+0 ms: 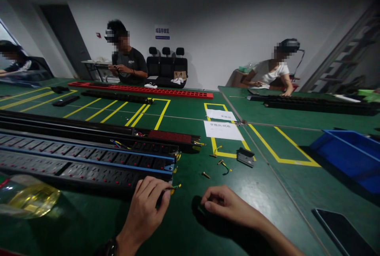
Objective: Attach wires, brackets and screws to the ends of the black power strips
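My left hand is wrapped over the near right end of a black power strip with a row of sockets and red dots. Its thumb lies close to a short green-yellow wire that sticks out of that end. To its right, my right hand hovers over the green table with fingers curled in and thumb close to the fingertips; nothing shows in it. Beyond it lie a screw-like brass piece, short wires with metal ends and a small black bracket.
More power strips lie alongside on the left, near a bottle of yellow liquid. Paper labels, a blue bin and a phone are on the table. Co-workers sit across, behind a long red rail.
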The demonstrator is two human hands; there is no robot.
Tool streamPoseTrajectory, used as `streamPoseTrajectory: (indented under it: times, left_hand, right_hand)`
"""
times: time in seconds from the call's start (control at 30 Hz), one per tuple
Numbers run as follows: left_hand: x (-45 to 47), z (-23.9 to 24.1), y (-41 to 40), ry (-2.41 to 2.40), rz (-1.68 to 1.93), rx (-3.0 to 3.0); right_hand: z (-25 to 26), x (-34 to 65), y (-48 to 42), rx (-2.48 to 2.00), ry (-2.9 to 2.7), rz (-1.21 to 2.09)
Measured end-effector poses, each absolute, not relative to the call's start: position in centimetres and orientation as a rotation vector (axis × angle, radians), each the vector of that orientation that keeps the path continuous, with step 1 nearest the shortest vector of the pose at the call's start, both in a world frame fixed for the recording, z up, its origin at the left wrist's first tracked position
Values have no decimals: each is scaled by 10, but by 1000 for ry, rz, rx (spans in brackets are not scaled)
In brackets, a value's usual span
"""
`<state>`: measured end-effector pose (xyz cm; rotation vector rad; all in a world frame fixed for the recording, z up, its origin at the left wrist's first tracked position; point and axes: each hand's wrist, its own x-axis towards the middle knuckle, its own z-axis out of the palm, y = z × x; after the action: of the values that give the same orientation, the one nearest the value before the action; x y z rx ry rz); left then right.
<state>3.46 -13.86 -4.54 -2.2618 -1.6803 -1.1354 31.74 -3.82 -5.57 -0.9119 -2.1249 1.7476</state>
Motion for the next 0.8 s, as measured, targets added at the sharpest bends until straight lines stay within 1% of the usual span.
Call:
streamPoseTrajectory:
  times: [0.2, 0.63, 0.73, 0.8]
  left_hand:
    - [33, -44, -139, -1694, -1159, -2196]
    - [31, -49, -136, -1680, -1190, -2153]
    - [32, -49, -137, -1681, -1181, -2160]
    - [33, -48, -137, -1670, -1173, -2165]
  right_hand:
    - [-56, 316, -39, -904, -2209, 1653]
    - [-58, 317, -39, -908, -2251, 1601]
    - [-59, 315, -42, -897, -2286, 1497]
    - [-61, 312, -46, -857, -2344, 1352]
